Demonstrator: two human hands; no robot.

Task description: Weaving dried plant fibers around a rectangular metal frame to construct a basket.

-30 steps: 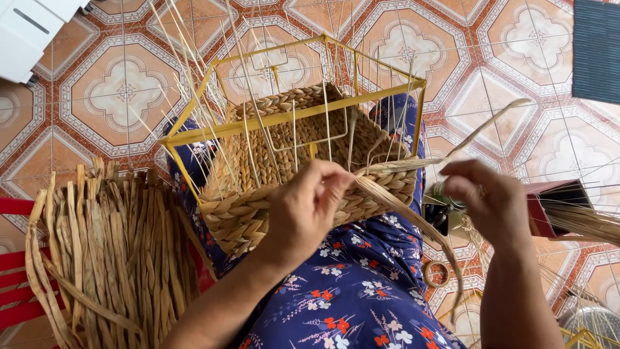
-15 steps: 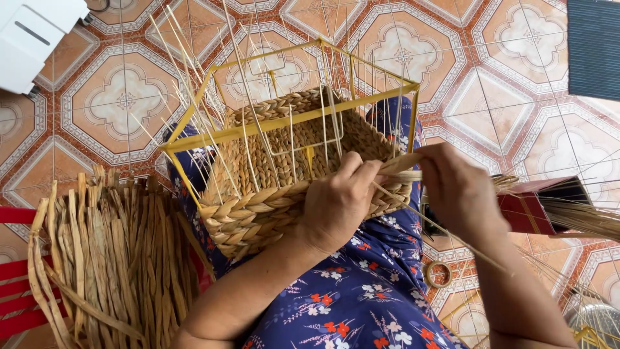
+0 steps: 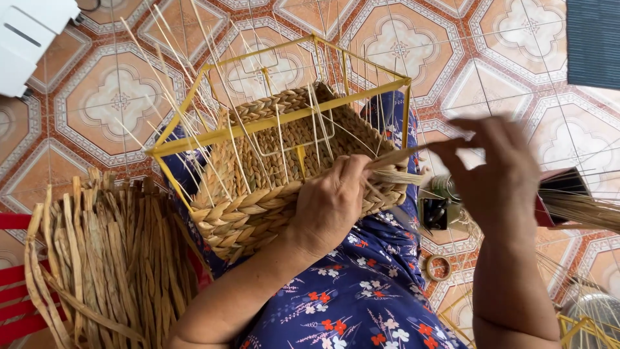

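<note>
Two hands worked at a half-woven basket (image 3: 284,174) resting on the lap.
A bundle of dried reeds (image 3: 97,258) lay at left, beside the basket in its yellow wire frame (image 3: 271,123). The left hand (image 3: 332,203) pressed on the braided rim, fingers curled together. The right hand (image 3: 497,171), raised and blurred, pinched a flat strand (image 3: 397,157) leading to the rim.

Half-woven basket (image 3: 278,174) on lap, inside wire frame (image 3: 284,116). Left hand (image 3: 332,207) on basket's near rim; right hand (image 3: 497,174) right of it, raised, pinching strand (image 3: 397,157). Bundle of dried strips (image 3: 97,258) left of lap. Tape roll (image 3: 439,267) on floor, lower right.
</note>
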